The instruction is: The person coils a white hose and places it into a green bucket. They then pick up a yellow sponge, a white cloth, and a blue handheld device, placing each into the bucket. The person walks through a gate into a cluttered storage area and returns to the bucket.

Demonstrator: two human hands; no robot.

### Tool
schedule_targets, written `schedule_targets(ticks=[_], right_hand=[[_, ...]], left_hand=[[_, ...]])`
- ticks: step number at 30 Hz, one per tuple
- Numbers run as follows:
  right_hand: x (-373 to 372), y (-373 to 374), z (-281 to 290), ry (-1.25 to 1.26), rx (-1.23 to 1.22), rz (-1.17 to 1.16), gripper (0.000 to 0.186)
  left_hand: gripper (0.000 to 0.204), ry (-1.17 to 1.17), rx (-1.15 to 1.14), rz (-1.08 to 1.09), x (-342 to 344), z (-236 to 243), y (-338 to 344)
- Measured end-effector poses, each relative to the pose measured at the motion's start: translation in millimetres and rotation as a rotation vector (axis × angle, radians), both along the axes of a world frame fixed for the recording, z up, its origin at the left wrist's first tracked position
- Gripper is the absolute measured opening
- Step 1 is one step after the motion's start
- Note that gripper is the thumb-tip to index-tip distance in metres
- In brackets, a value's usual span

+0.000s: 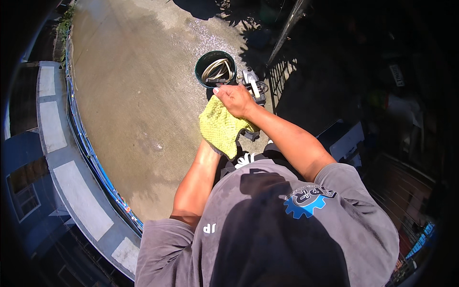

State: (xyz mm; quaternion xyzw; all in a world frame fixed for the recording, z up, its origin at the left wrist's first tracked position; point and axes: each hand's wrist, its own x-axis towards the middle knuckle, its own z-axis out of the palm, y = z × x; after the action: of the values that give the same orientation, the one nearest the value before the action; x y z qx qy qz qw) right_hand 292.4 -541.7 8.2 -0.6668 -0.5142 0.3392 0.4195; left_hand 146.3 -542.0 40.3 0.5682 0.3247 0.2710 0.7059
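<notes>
A fuzzy yellow wash mitt (219, 125) with a dark edge covers my left hand, whose fingers are hidden. Only my left forearm (197, 174) shows, running up into the mitt from below. My right hand (234, 99) is closed on the mitt's upper end, thumb pointing left. Just beyond it on the ground stands a dark green bucket (197, 74). A pale coiled hose (217, 71) lies inside the bucket. To the bucket's right sits a grey and black machine (252, 82), partly hidden by my right hand and forearm.
Wet, sunlit concrete (129, 105) spreads to the left and ahead. A low wall (71, 191) with white panels curves along the left, with blue cables (88, 148) beside it. A pole (289, 31) and a dark metal gate (276, 81) stand right of the bucket. Deep shade hides much of the right side.
</notes>
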Motion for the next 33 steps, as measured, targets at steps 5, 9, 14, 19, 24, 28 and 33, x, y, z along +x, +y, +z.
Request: schedule_targets(ticks=[5, 9, 14, 19, 24, 28, 33], right_hand=[[12, 23, 18, 0.759, -0.164, -0.272, 0.049], [-5, -1, 31, 1.265, -0.485, 0.150, 0.054], [-45, 28, 19, 0.804, -0.126, -0.124, 0.033], [-85, 74, 26, 0.178, -0.242, 0.126, 0.043], [-143, 86, 62, 0.007, -0.261, 0.331, 0.040], [-121, 75, 89, 0.660, -0.346, 0.681, 0.027], [-19, 67, 66, 1.245, -0.298, -0.008, 0.022]], left_hand=[[0.049, 0.126, 0.447, -0.173, -34, 7, 47], [0.047, -0.594, -0.772, 0.024, -61, -15, 86], [0.043, -0.016, -0.811, 0.308, -161, -86, 153], [0.061, 0.972, -0.216, -0.099, -254, -107, 142], [0.086, 0.438, 0.360, 0.131, -200, -92, 79], [0.070, 0.364, 0.347, 0.108, -168, -73, 93], [0.033, 0.238, 0.243, 0.493, -157, -30, 135]])
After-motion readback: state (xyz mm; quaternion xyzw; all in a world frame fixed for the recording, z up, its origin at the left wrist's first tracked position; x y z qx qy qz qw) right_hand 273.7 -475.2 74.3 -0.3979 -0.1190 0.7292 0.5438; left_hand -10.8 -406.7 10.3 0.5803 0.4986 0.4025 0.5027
